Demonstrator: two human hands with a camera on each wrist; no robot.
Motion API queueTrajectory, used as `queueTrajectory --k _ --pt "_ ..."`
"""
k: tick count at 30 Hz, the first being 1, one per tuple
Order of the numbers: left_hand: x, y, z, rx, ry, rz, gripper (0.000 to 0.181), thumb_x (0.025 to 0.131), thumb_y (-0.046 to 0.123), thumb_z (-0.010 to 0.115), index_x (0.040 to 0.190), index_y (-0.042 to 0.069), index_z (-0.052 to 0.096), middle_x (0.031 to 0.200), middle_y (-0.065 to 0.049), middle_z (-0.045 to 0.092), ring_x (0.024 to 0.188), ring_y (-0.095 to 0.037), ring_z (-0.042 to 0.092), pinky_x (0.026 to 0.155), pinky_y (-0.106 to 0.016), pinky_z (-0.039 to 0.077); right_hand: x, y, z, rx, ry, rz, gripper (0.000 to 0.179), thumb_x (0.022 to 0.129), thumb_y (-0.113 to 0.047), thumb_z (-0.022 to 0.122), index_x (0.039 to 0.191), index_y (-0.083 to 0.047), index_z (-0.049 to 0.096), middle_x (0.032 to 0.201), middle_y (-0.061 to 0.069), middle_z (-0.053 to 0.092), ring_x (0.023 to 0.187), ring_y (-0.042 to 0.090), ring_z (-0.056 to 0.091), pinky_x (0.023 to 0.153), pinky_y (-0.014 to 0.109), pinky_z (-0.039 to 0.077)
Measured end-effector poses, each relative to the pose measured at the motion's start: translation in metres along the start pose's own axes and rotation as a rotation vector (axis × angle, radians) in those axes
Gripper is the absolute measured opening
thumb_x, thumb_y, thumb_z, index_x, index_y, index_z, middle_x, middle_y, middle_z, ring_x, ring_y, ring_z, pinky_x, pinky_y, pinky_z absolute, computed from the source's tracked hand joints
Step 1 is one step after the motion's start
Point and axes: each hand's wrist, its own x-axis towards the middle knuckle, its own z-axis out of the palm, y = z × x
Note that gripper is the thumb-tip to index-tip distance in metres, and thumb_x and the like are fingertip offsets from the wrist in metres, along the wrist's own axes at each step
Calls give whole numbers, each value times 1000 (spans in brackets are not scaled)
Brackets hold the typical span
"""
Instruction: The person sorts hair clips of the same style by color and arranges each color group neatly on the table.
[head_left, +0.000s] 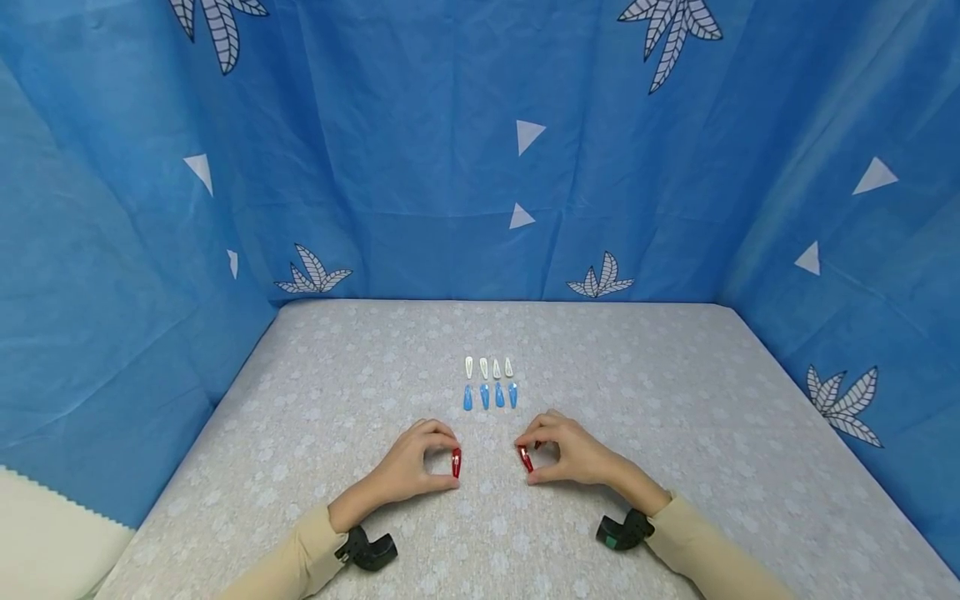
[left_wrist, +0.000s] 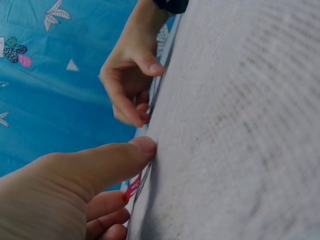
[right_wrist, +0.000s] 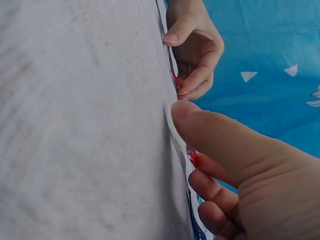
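Near the front of the table, my left hand (head_left: 415, 463) has a red snap hair clip (head_left: 456, 463) between its thumb and forefinger. Across a small gap, my right hand (head_left: 573, 452) holds another red hair clip (head_left: 525, 458) the same way, slightly tilted. A second red spot shows by its fingers, too small to tell. Beyond the hands lies a row of blue hair clips (head_left: 484, 396), and behind it a row of whitish clips (head_left: 483, 367). In the left wrist view, the left hand's red clip (left_wrist: 132, 187) is partly hidden by the fingers.
A pale patterned cloth (head_left: 345, 375) covers the table. Blue curtains (head_left: 450, 167) with leaf and triangle prints hang behind it and on both sides. Black wrist mounts (head_left: 367, 550) sit at both cuffs.
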Motion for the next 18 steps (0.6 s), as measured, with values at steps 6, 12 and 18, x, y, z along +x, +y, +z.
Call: queueTrajectory --k 6,12,18 --pt "6 4 -4 -35 -8 -49 44 66 29 90 102 10 75 101 4 68 97 -14 60 84 -31 51 6 -4 -4 -24 58 51 47 73 -32 87 113 -11 74 97 -7 68 84 12 53 70 23 45" --pt "18 9 -10 -53 -15 -67 45 67 24 89 106 6 74 97 2 69 92 -16 62 80 -30 51 18 -11 -5 -52 89 127 48 73 -30 87 114 -10 73 100 -3 70 83 15 55 68 22 44" --pt "34 12 -12 -51 -29 -92 45 69 23 88 108 4 74 97 -1 69 92 -19 63 79 -34 52 35 -18 2 -59 116 167 48 73 -28 86 115 -8 73 102 1 69 90 18 57 71 25 46"
